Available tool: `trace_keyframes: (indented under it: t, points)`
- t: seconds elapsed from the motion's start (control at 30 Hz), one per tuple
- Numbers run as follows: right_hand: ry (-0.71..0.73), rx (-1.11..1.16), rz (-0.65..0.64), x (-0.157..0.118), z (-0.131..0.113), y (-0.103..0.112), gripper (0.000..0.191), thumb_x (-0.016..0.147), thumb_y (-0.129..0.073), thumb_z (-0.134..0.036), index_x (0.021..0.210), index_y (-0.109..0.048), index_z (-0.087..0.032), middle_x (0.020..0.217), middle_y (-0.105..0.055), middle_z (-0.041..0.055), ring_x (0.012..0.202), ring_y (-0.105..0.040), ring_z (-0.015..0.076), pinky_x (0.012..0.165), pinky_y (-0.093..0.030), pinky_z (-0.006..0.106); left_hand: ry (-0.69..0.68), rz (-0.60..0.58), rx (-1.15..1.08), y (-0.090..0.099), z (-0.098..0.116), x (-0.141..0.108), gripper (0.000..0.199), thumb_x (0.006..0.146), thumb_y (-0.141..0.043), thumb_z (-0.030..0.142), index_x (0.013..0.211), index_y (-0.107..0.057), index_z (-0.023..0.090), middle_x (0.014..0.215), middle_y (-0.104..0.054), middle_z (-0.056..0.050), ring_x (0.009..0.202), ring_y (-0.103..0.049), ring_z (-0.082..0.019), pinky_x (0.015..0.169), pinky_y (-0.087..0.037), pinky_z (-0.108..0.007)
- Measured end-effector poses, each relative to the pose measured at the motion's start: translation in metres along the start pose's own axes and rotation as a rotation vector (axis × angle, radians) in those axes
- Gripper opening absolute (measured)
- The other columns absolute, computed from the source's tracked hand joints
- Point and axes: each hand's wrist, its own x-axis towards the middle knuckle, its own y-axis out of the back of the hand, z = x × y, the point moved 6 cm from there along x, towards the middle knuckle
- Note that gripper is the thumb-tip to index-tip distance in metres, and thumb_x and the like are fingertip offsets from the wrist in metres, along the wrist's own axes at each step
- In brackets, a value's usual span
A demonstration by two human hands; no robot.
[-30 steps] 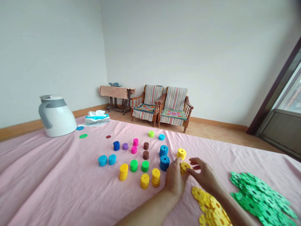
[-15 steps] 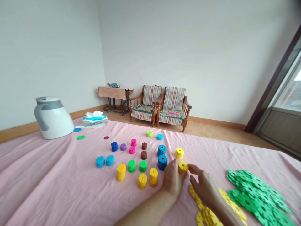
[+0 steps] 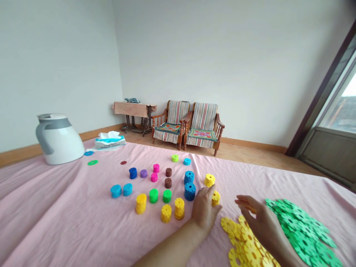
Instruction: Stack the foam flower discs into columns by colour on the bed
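Note:
My left hand (image 3: 205, 205) curls around the left side of a short stack of yellow notched discs (image 3: 216, 198), with fingers behind and thumb in front; part of the stack is hidden. My right hand (image 3: 260, 218) hovers above the loose yellow discs (image 3: 236, 231), apart from the stack, fingers stretched out. A bit of yellow shows between its fingers, and I cannot make out whether it is a disc. Another yellow stack (image 3: 209, 180) stands just beyond my left hand. Two blue stacks (image 3: 190, 192) stand to its left.
Left of my hands are small stacks in yellow (image 3: 141, 203), green (image 3: 153, 195), brown (image 3: 168, 183), pink (image 3: 154, 177) and light blue (image 3: 116, 191). A green disc pile (image 3: 304, 230) lies at the right. A white jug (image 3: 62, 142) and tissue box (image 3: 109, 141) stand far left on the pink cloth (image 3: 83, 222).
My right hand has left the yellow stack and moved right, over the loose yellow discs. My left hand stays around the stack. The view has shifted slightly.

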Motion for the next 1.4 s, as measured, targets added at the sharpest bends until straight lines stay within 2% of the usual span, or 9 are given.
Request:
trace_keyframes:
  t: [0.1,0.2,0.3,0.47,0.63,0.93,1.17,1.4]
  points:
    - [-0.007,-0.062,-0.027,-0.004,0.003,0.003,0.028,0.075,-0.048,-0.037,0.096,-0.062,-0.024,0.092,-0.074,0.0064,0.088,-0.069,0.0243,0.077,-0.053,0.035,-0.006,-0.012,0.021,0.000,0.000,0.000,0.055,0.072,-0.067,0.012,0.125,-0.055,0.018,0.117,-0.061,-0.009,0.109,-0.053,-0.024,0.099,-0.039,-0.034]
    - [0.088,-0.179,-0.139,-0.011,-0.009,-0.005,0.024,0.073,-0.052,-0.034,0.090,-0.065,-0.023,0.090,-0.072,0.0059,0.086,-0.066,0.0239,0.078,-0.049,0.036,0.003,-0.015,0.031,0.000,-0.001,0.000,0.051,0.072,-0.065,0.011,0.122,-0.057,0.016,0.114,-0.062,-0.009,0.106,-0.054,-0.024,0.097,-0.040,-0.034]
    - [0.174,-0.253,-0.266,-0.023,-0.025,-0.018,0.026,0.071,-0.056,-0.033,0.093,-0.066,-0.023,0.092,-0.069,0.0060,0.091,-0.061,0.0247,0.082,-0.045,0.037,0.013,-0.013,0.039,0.000,-0.002,0.000,0.053,0.071,-0.064,0.010,0.124,-0.056,0.014,0.114,-0.062,-0.010,0.107,-0.053,-0.024,0.097,-0.039,-0.033]
    - [0.127,-0.355,-0.374,-0.033,-0.035,-0.031,0.036,0.069,-0.057,-0.032,0.104,-0.063,-0.025,0.107,-0.063,0.0076,0.103,-0.055,0.0276,0.088,-0.039,0.042,0.047,-0.002,0.046,-0.002,-0.007,0.000,0.058,0.072,-0.065,0.013,0.128,-0.050,0.013,0.113,-0.062,-0.011,0.106,-0.054,-0.025,0.096,-0.040,-0.035]
    - [0.087,-0.356,-0.411,-0.030,-0.034,-0.035,0.034,0.068,-0.056,-0.030,0.101,-0.063,-0.024,0.101,-0.063,0.0066,0.099,-0.055,0.0257,0.084,-0.039,0.037,0.085,0.026,0.021,-0.002,-0.015,0.002,0.055,0.073,-0.066,0.018,0.126,-0.052,0.011,0.115,-0.061,-0.012,0.109,-0.053,-0.026,0.098,-0.039,-0.035]
    - [0.096,-0.342,-0.337,-0.026,-0.022,-0.038,0.016,0.066,-0.058,-0.031,0.080,-0.060,-0.022,0.085,-0.063,0.0036,0.084,-0.056,0.0233,0.075,-0.041,0.035,0.097,0.041,-0.009,0.000,-0.014,0.003,0.041,0.071,-0.069,0.020,0.110,-0.059,0.013,0.106,-0.063,-0.011,0.101,-0.056,-0.026,0.092,-0.042,-0.035]
    - [0.185,-0.116,-0.053,0.009,-0.029,-0.026,0.027,0.071,-0.058,-0.037,0.092,-0.059,-0.020,0.090,-0.062,0.0067,0.085,-0.058,0.0219,0.078,-0.045,0.035,0.095,0.042,-0.033,0.002,-0.013,0.006,0.032,0.070,-0.067,0.018,0.101,-0.061,0.016,0.099,-0.064,-0.009,0.096,-0.057,-0.026,0.085,-0.044,-0.035]
    - [0.153,-0.080,-0.041,0.037,-0.036,-0.048,0.026,0.065,-0.061,-0.030,0.089,-0.061,-0.018,0.086,-0.064,0.0063,0.079,-0.059,0.0212,0.076,-0.047,0.036,0.074,0.050,-0.052,0.001,-0.010,0.006,0.019,0.072,-0.060,0.015,0.091,-0.061,0.018,0.092,-0.064,-0.005,0.089,-0.058,-0.023,0.075,-0.045,-0.031]
